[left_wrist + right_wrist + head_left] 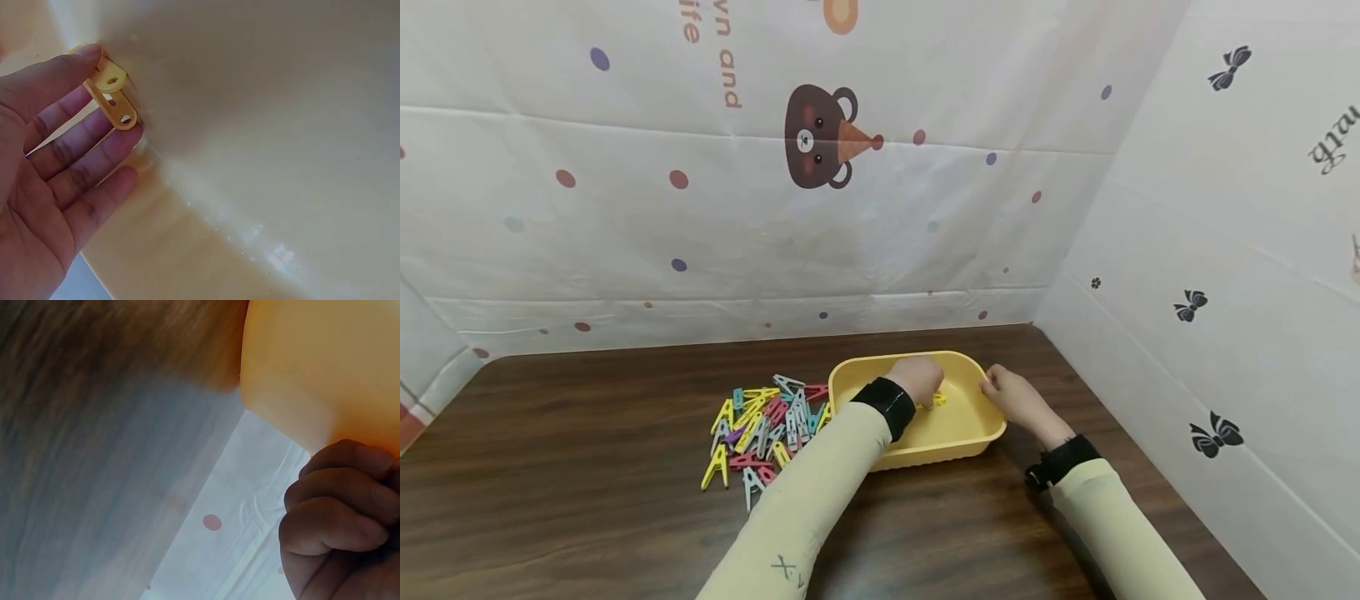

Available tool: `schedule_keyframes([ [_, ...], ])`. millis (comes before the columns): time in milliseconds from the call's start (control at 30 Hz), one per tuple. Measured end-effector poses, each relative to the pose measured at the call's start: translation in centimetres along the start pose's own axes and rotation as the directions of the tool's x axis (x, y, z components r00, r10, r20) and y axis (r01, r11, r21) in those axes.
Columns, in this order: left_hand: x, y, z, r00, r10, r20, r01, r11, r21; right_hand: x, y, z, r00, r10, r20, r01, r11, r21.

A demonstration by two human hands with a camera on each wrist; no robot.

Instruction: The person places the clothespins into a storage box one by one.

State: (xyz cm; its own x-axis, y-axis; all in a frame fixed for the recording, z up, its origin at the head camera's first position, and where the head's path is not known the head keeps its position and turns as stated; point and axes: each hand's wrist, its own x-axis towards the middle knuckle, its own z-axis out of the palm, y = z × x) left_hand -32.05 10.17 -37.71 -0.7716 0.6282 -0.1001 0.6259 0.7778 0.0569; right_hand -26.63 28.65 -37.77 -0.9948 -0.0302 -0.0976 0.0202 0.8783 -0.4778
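Pale yellow sleeves with black cuffs reached forward from the near edge of the dark wooden table (587,467), one arm on each side. On the right, the right hand (1011,398) was at the right rim of the yellow tray (958,450); the right wrist view showed its fingers (331,525) curled tight against the tray's outer wall, gripping the rim. On the left, the left hand (917,379) was down inside the tray, near the tray's far left part. The left wrist view showed that hand pinching a yellow clothespin (111,101) between thumb and fingertips, the other fingers (94,187) fairly straight beneath it, and the pin lying against the tray's inner wall. From the head view only a small yellow bit of that pin showed under the hand.

Just left of the tray, touching its left wall, lay a loose pile of clothespins (763,425) in yellow, red, grey, blue and purple, spread on the bare wood. Beyond the tray and the pile, the table ran back to a white printed sheet (700,233) with coloured dots and a brown bear face (820,137), and a second sheet with black bows (1217,433) closed the right side
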Motion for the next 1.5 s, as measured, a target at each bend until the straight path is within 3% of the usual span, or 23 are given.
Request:
schedule_keyframes([
  [267, -0.9, -0.3, -0.3, 1.0, 0.008, -0.007, -0.008, 1.0, -0.023, 0.1, -0.2, 0.3, 1.0, -0.004, -0.01, 0.004, 1.0, 0.008],
  [500, -1.8, -1.2, -1.9, 0.999, 0.016, -0.036, -0.019, 0.998, -0.067, 0.1, -0.2, 0.5, 1.0, -0.018, -0.005, 0.018, 1.0, 0.01],
  [633, -2.3, -2.1, -4.1, 0.996, 0.041, -0.073, -0.048, 0.994, -0.099, 0.1, -0.3, 0.4, 0.999, -0.033, 0.003, 0.033, 0.999, 0.02],
  [800, -4.3, -4.0, -7.5, 0.988, 0.093, -0.124, -0.107, 0.988, -0.111, 0.1, -0.5, 0.3, 0.999, -0.045, 0.021, 0.044, 0.999, 0.021],
  [1100, -9.0, -8.2, -11.9, 0.972, 0.01, -0.236, -0.058, 0.979, -0.196, -0.1, 0.0, -0.3, 0.999, -0.02, 0.04, 0.019, 0.999, 0.027],
  [1267, -12.3, -11.9, -11.7, 0.963, -0.02, -0.269, -0.04, 0.976, -0.216, -0.1, 0.3, -0.5, 0.999, -0.029, 0.027, 0.029, 0.999, 0.025],
  [1500, -17.7, -16.9, -8.5, 0.963, -0.096, -0.25, 0.04, 0.975, -0.22, 0.0, 0.3, -0.3, 0.999, -0.029, 0.033, 0.028, 0.999, 0.026],
])
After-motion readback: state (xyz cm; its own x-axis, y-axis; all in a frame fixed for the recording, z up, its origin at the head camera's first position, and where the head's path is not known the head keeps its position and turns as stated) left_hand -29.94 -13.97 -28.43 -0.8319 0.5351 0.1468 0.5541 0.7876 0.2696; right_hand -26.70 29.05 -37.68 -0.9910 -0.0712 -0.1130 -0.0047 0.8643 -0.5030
